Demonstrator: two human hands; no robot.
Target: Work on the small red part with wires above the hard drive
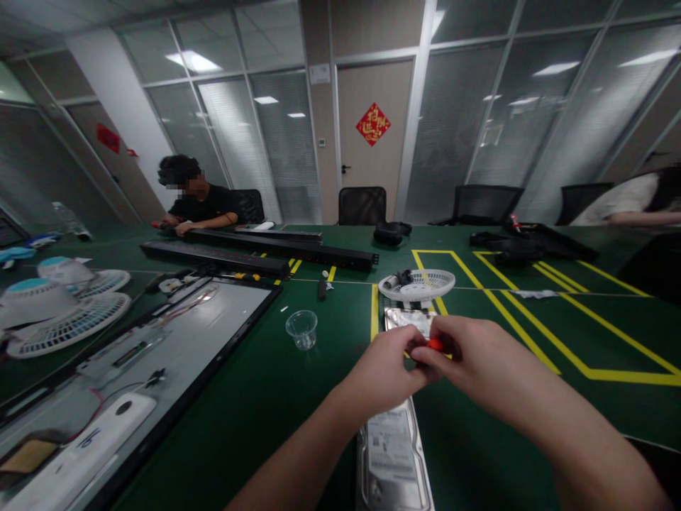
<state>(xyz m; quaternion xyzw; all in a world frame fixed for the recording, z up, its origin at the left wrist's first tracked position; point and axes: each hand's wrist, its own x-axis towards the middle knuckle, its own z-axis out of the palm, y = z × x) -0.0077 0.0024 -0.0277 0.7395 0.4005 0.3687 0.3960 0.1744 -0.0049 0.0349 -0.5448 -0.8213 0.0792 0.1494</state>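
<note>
In front of me, my left hand point(394, 365) and my right hand point(471, 348) meet with their fingertips together, both closed. A small red-orange piece point(435, 344) shows between the fingers of my right hand; its kind is hidden. The left fingertips pinch close beside it, and what they hold cannot be made out. Below my hands a hard drive point(391, 454) with a white label lies on the green table. Just behind them sits another silvery metal drive point(407, 319), partly covered by my fingers.
A clear plastic cup point(301, 330) stands left of my hands. Behind them is a round white grille point(418, 285) holding dark parts. An opened flat panel point(213, 319) fills the left, near white fan parts point(69, 326) and long black bars point(255, 248). Another person point(199, 202) sits across the table.
</note>
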